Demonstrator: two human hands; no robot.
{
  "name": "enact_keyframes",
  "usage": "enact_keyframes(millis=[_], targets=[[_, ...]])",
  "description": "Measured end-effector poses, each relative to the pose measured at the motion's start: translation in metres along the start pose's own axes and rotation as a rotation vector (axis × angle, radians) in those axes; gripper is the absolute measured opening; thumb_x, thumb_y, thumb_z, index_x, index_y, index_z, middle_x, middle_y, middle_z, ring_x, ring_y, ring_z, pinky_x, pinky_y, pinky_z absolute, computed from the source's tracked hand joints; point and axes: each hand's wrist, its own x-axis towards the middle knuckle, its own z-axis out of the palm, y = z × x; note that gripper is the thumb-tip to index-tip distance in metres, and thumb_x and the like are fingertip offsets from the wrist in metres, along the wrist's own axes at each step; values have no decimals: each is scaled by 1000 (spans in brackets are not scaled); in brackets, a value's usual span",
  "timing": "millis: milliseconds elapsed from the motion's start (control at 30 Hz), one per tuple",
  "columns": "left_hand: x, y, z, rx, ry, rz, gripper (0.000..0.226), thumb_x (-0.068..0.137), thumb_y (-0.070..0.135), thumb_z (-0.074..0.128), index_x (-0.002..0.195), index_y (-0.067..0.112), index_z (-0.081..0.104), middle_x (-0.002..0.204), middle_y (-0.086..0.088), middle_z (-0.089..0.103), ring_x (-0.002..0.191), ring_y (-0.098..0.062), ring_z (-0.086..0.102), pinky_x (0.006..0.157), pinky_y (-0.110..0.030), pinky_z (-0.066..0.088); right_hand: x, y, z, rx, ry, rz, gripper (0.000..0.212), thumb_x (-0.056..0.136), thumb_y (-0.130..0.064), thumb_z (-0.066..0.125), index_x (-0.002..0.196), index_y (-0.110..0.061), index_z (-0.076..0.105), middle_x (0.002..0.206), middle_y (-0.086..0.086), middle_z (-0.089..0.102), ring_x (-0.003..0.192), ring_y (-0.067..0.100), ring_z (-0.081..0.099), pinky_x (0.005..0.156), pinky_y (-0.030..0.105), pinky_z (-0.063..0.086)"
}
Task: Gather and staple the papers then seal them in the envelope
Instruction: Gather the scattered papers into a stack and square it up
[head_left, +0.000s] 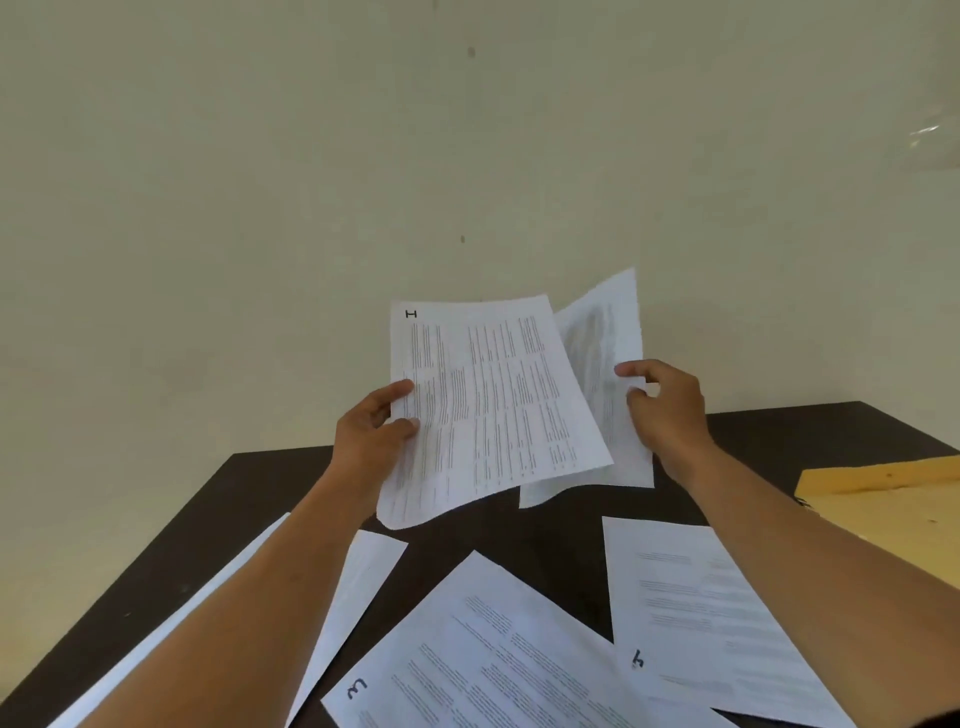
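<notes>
Closest to the camera, two printed sheets lie flat on the dark tabletop (779, 431): the sheet marked 3 (498, 660) at the bottom middle, and the sheet marked 4 (701, 613) to its right. Their edges meet near the written 4. Two more white sheets lie to the left. The narrow sheet (363, 582) is partly under the left forearm, and the far-left sheet (171, 623) shows only as a long strip beside that arm.

Both arms reach forward over these papers. The left hand (371, 431) holds the front sheet (493, 405) by its left edge, and the grip is a pinch with the thumb on the printed side. This page is full of dense columns of text and has a small mark in its top left corner, like an H or a 1 on its side. The right hand (667, 410) holds the back sheet (602, 332) by its right edge, with the thumb in front and the other fingers curled. This sheet is tilted and stands partly behind the front one. Both held sheets are in the air above the tabletop, in front of the pale wall (311, 156).

The yellow-brown envelope (883, 499) lies flat at the right edge of the tabletop, apart from the hands.
</notes>
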Motion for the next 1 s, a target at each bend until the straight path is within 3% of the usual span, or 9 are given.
enact_keyframes(millis=[100, 200, 367, 500, 567, 667, 800, 900, 1000], targets=[[-5, -2, 0, -48, -10, -1, 36, 94, 6, 64, 120, 31, 67, 119, 7, 64, 96, -16, 64, 78, -30, 51, -9, -16, 2, 86, -155, 11, 30, 98, -5, 53, 108, -28, 69, 124, -6, 60, 113, 23, 58, 98, 42, 52], [-13, -12, 6, -131, -33, -39, 35, 92, 6, 67, 120, 27, 66, 118, 5, 65, 96, -17, 66, 77, -33, 55, -17, -29, 3, 200, -275, 59, 27, 95, -6, 61, 106, -29, 70, 115, -2, 69, 99, 24, 68, 75, 37, 57], [-25, -35, 18, -301, -59, -179, 37, 90, 2, 68, 121, 22, 66, 124, -1, 65, 109, -26, 64, 100, -55, 50, -29, -39, 3, 386, -383, 133, 41, 93, 9, 55, 115, -22, 68, 112, 10, 70, 96, 26, 68, 81, 39, 59], [-32, -36, 28, -300, -83, -243, 42, 87, 2, 72, 122, 25, 65, 119, -3, 65, 99, -29, 68, 80, -48, 59, -35, -39, 2, 358, -426, 155, 41, 95, 8, 52, 117, -24, 66, 115, 13, 69, 97, 29, 68, 81, 42, 60], [-33, -33, 29, -241, -84, -235, 42, 87, 6, 74, 123, 27, 65, 117, -2, 63, 95, -26, 68, 68, -37, 56, -36, -40, -1, 237, -412, 133, 37, 97, 0, 51, 117, -29, 64, 115, 8, 69, 98, 29, 67, 79, 41, 59], [-33, -30, 27, -185, -69, -201, 35, 87, 11, 75, 117, 28, 69, 119, -1, 62, 93, -24, 67, 66, -31, 53, -39, -45, -3, 136, -427, 125, 19, 103, -29, 48, 116, -29, 62, 112, 3, 68, 99, 27, 67, 71, 35, 50], [-38, -29, 23, -131, -106, -152, 31, 90, 10, 71, 116, 27, 68, 121, -2, 64, 92, -24, 71, 70, -36, 61, -43, -49, 3, 168, -493, 190, 47, 96, -61, 46, 123, -23, 55, 111, 3, 69, 99, 22, 68, 70, 34, 53], [-42, -27, 15, -90, -118, -116, 27, 92, 12, 68, 114, 29, 67, 121, -2, 63, 95, -25, 70, 83, -44, 61, -47, -44, 9, 75, -527, 193, 44, 92, -34, 69, 129, -28, 45, 113, 9, 69, 99, 25, 70, 75, 41, 57], [-46, -25, -1, -59, -104, -107, 25, 95, 14, 65, 113, 31, 68, 125, 0, 61, 99, -24, 67, 90, -47, 58, -53, -42, 19, 41, -542, 142, 49, 95, -5, 63, 131, -30, 41, 115, 10, 67, 97, 24, 69, 78, 42, 59]])
